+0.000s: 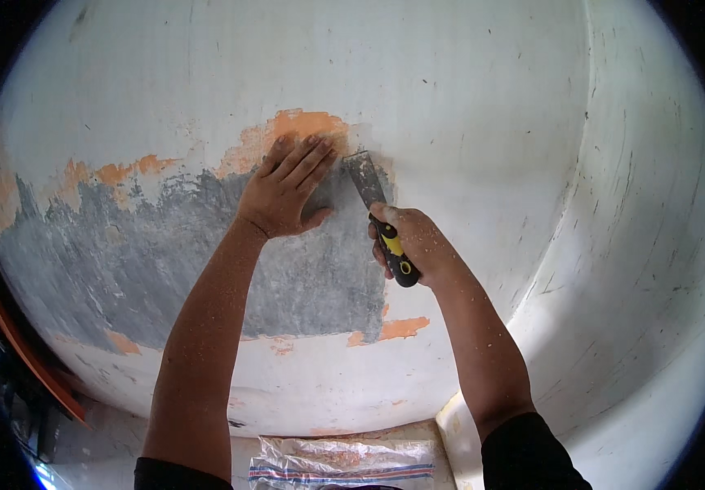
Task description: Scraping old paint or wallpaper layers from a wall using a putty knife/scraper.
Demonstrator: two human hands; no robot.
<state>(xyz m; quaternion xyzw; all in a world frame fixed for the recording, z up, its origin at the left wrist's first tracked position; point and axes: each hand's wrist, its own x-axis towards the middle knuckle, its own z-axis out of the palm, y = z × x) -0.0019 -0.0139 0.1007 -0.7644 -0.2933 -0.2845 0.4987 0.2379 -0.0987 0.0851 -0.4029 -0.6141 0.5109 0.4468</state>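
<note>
My left hand point(291, 184) lies flat on the wall with its fingers apart and holds nothing. Its fingertips touch an orange paint layer point(312, 122) above a large bared grey patch point(321, 275). In my right hand point(410, 242) is a paint scraper point(367, 177), gripped by its black and yellow handle. The scraper's metal blade, flecked with white bits, points up and left, its edge at the upper right border of the grey patch, close to my left fingers. White flecks dot both forearms.
White paint point(481, 153) surrounds the patch, and another scuffed white wall point(628, 245) meets it at a corner on the right. Below lies a woven plastic sack point(340, 459) with coloured stripes. An orange-brown edge point(28, 355) curves along the lower left.
</note>
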